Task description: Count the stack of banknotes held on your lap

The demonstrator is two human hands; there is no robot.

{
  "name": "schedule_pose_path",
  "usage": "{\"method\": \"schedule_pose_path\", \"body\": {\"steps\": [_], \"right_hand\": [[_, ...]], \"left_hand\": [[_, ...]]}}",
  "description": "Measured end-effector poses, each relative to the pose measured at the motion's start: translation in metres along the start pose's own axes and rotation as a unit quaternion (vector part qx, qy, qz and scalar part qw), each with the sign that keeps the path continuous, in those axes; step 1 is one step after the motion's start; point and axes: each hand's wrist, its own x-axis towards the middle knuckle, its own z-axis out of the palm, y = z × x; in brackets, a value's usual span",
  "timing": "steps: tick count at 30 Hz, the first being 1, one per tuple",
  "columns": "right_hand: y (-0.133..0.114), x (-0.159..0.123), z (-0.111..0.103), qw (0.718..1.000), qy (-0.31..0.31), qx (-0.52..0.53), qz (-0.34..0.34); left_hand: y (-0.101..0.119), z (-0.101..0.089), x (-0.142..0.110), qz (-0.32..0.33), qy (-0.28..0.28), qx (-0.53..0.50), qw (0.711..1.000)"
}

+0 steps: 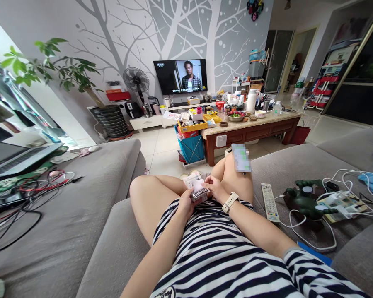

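Observation:
Above my lap, my left hand point(186, 202) is closed around a small stack of flat, whitish, card-like pieces point(196, 184) with dark lines along the near edge. From the right, my right hand point(216, 189) pinches the same stack at its side, fingertips on the top piece. Print on the pieces is too small to read. On my right knee rests a phone point(241, 158), its lit screen blurred. Something pale and partly see-through lies just beyond the stack, mostly hidden by it.
A remote control point(270, 203) lies on the grey sofa at my right, beside a dark green figure-shaped object point(304, 203) and white cables. Tangled cables point(34, 190) and a laptop point(15, 159) are at left. Ahead stand a crowded coffee table point(251, 133) and a blue bin point(191, 149).

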Motion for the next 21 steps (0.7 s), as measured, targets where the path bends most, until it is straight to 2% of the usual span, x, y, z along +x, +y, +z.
{"method": "schedule_pose_path", "body": {"steps": [5, 10, 14, 21], "right_hand": [[0.0011, 0.0019, 0.0023, 1.000, 0.012, -0.010, 0.018], [0.0006, 0.0003, 0.0031, 0.999, 0.009, -0.033, 0.014], [-0.0001, -0.0008, 0.0020, 0.999, 0.008, -0.044, 0.004], [-0.0025, -0.0029, 0.0022, 1.000, -0.010, -0.011, 0.006]], "left_hand": [[0.0000, -0.0002, -0.0004, 0.009, -0.020, 0.013, 1.000], [0.0003, 0.0006, 0.0015, 0.000, 0.004, 0.019, 1.000], [-0.0001, 0.0005, 0.0023, -0.002, 0.000, 0.017, 1.000], [0.0008, 0.0007, 0.0017, -0.007, -0.005, -0.002, 1.000]]}}
